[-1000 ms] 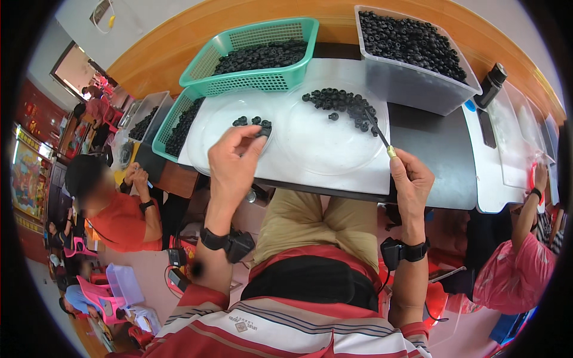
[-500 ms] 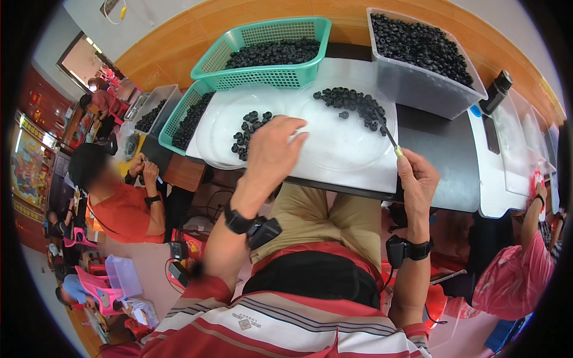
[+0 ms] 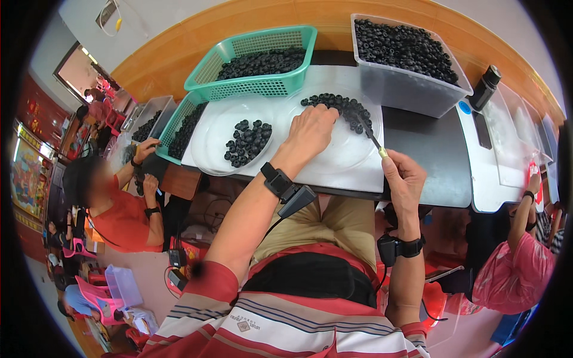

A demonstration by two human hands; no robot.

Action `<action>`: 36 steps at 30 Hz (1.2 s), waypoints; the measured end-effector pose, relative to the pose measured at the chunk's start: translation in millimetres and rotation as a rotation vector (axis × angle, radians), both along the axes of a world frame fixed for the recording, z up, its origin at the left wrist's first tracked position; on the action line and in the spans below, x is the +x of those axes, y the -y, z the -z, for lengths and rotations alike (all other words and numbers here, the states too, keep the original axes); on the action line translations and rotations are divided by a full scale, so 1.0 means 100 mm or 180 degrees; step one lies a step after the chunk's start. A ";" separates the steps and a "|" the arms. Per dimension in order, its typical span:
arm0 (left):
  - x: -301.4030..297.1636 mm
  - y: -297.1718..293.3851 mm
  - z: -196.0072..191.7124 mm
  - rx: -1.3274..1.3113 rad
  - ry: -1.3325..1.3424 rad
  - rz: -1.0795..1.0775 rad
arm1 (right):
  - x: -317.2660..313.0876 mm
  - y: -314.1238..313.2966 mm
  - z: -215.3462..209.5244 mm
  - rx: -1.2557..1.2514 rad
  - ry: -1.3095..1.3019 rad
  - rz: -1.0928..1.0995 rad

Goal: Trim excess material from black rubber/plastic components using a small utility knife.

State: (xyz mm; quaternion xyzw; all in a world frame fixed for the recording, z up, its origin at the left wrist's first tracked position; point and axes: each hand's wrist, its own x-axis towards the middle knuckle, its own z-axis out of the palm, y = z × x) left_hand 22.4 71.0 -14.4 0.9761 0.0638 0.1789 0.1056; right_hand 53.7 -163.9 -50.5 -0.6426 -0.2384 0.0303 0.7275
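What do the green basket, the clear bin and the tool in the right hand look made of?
Green basket: moulded plastic, matte, by its even lattice walls.
Clear bin: translucent, slightly frosted plastic; the dark pieces show through its wall.
Tool in the right hand: thin dark shaft, probably metal, with a yellowish collar, maybe brass; too small to be sure.

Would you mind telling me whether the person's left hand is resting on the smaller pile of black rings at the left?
No, the left hand reaches the larger pile of black rings at the right; the smaller pile lies untouched.
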 end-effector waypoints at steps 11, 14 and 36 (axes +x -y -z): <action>-0.08 0.07 -0.09 -0.1150 0.0116 0.0339 | 0.02 0.02 -0.01 -0.0089 -0.0010 0.0014; -0.13 0.05 -0.12 -0.2039 0.0013 0.0428 | 0.01 0.01 -0.03 -0.0071 -0.0092 0.0018; -0.62 0.38 -0.35 -0.5932 -0.0269 0.1315 | -0.20 -0.36 -0.37 0.0507 -0.0065 -0.0240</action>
